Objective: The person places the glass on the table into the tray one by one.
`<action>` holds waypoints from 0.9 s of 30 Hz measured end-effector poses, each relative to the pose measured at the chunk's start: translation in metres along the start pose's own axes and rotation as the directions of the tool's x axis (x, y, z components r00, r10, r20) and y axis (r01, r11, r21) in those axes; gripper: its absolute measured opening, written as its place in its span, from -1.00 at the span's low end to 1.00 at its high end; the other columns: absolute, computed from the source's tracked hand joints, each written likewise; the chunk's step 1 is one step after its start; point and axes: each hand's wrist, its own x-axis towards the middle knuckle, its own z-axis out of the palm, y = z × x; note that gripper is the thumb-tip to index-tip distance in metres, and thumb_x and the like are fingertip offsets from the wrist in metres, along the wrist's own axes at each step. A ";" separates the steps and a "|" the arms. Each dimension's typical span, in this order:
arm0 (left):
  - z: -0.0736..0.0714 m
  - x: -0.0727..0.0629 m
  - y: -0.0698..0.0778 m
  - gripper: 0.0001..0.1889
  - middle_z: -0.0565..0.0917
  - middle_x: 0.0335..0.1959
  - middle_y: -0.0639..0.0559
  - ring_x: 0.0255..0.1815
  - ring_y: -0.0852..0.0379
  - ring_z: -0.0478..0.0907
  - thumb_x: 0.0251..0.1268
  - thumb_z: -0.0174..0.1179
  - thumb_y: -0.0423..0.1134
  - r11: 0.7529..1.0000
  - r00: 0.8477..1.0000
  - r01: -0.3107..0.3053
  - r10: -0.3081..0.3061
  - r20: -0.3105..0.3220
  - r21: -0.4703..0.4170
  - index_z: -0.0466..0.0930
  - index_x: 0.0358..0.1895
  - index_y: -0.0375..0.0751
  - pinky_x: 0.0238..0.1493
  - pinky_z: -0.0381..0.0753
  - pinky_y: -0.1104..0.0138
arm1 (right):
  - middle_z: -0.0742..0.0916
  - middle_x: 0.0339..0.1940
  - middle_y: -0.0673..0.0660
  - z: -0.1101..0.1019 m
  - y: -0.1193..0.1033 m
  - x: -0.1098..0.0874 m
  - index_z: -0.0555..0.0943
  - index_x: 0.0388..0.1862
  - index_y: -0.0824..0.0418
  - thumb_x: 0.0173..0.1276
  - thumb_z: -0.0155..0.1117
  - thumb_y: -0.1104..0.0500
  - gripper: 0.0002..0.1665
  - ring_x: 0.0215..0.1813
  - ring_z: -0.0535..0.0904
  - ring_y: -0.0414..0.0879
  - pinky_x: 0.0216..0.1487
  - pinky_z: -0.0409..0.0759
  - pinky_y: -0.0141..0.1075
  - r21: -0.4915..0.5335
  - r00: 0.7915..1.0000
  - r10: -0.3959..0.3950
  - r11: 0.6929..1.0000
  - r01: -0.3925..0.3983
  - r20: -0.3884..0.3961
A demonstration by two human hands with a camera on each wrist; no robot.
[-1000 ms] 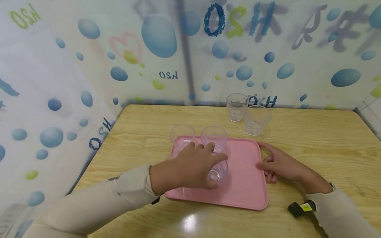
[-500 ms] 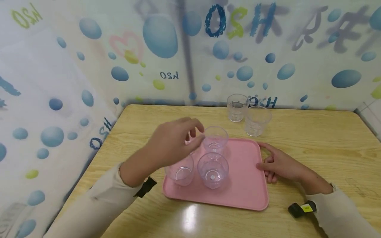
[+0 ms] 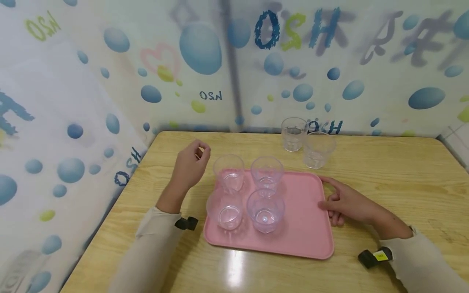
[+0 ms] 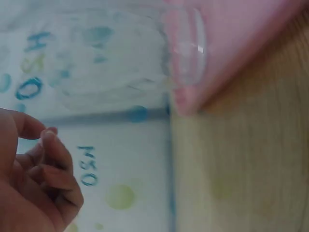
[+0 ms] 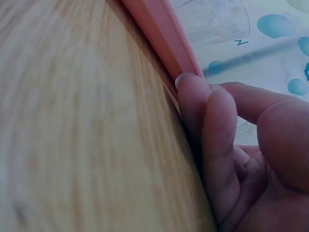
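Observation:
A pink tray [image 3: 305, 221] lies on the wooden table with several clear plastic cups standing upright in two rows on its left part. The front pair is a left cup [image 3: 225, 209] and a faintly purple right cup [image 3: 265, 212]; behind them stand a back left cup [image 3: 229, 173] and a back right cup [image 3: 267, 174]. My left hand [image 3: 190, 165] hovers left of the back left cup, fingers loosely bent and holding nothing. At the tray's right edge, my right hand [image 3: 349, 201] grips the rim between thumb and fingers, as the right wrist view shows up close.
Two more clear cups, a far cup [image 3: 294, 135] and a nearer cup [image 3: 318, 150], stand on the table [image 3: 384, 162] behind the tray's right corner. A patterned wall [image 3: 165, 110] rises along the table's back and left. Dark straps circle both wrists.
My left hand has drawn back from over the front right cup, passing up and left, and is now beside the tray. The right hand stays at the rim; the view has shifted slightly.

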 end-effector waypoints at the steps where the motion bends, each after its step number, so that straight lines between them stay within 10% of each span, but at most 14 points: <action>1: 0.003 0.003 -0.006 -0.73 0.58 -0.44 -0.08 -0.59 0.04 0.47 0.56 -0.03 -0.05 0.999 0.997 0.049 -0.049 0.056 0.000 0.57 -0.04 -0.14 -0.57 0.45 0.27 | 0.69 -0.56 0.21 0.000 0.000 0.000 -0.20 0.65 0.15 0.45 0.29 0.12 0.07 -0.64 0.64 -0.07 -0.55 0.68 -0.11 0.003 1.000 0.001 1.000 -0.001 0.001; 4: 0.011 0.009 -0.025 -0.69 0.61 -0.34 -0.17 -0.53 -0.02 0.56 0.58 -0.04 -0.04 0.985 0.957 0.169 -0.168 0.237 0.015 0.56 0.07 -0.15 -0.54 0.51 0.26 | 0.70 -0.55 0.22 0.001 0.002 0.001 -0.21 0.65 0.14 0.45 0.29 0.11 0.07 -0.63 0.65 -0.07 -0.54 0.68 -0.10 0.010 1.000 0.006 1.000 -0.006 0.005; 7: 0.017 0.014 -0.039 -0.68 0.62 -0.32 -0.16 -0.49 0.02 0.59 0.59 -0.03 -0.04 0.972 0.880 0.228 -0.232 0.415 0.061 0.55 0.13 -0.13 -0.47 0.55 0.29 | 0.70 -0.55 0.23 0.001 0.002 0.001 -0.21 0.65 0.14 0.45 0.28 0.11 0.07 -0.63 0.66 -0.06 -0.54 0.68 -0.09 0.013 1.000 0.007 1.000 -0.008 0.006; 10: 0.022 0.015 -0.049 -0.69 0.59 -0.42 -0.07 -0.53 0.10 0.52 0.57 -0.01 -0.08 0.971 0.799 0.220 -0.237 0.553 0.097 0.51 0.19 -0.09 -0.45 0.52 0.32 | 0.70 -0.55 0.21 0.001 0.001 0.000 -0.22 0.65 0.15 0.46 0.27 0.11 0.07 -0.62 0.67 -0.05 -0.53 0.68 -0.08 0.013 1.000 0.009 1.000 -0.009 0.008; 13: 0.024 0.016 -0.053 -0.68 0.56 -0.54 -0.04 -0.59 0.10 0.47 0.49 0.04 -0.14 0.977 0.752 0.195 -0.206 0.626 0.086 0.46 0.22 -0.05 -0.48 0.47 0.31 | 0.69 -0.55 0.18 0.001 0.000 -0.001 -0.21 0.65 0.17 0.47 0.26 0.11 0.05 -0.61 0.68 -0.04 -0.52 0.69 -0.07 0.017 1.000 0.010 1.000 -0.010 0.004; 27: 0.036 0.012 -0.044 -0.61 0.55 -0.57 -0.05 -0.64 0.11 0.55 0.51 0.06 -0.10 0.978 0.689 0.207 -0.133 0.712 -0.017 0.31 0.28 -0.11 -0.57 0.61 0.29 | 0.69 -0.45 0.21 0.000 -0.018 -0.006 -0.10 0.65 0.18 0.47 0.26 0.06 -0.01 -0.53 0.69 -0.01 -0.45 0.71 -0.09 -0.042 0.994 0.060 0.997 -0.064 -0.096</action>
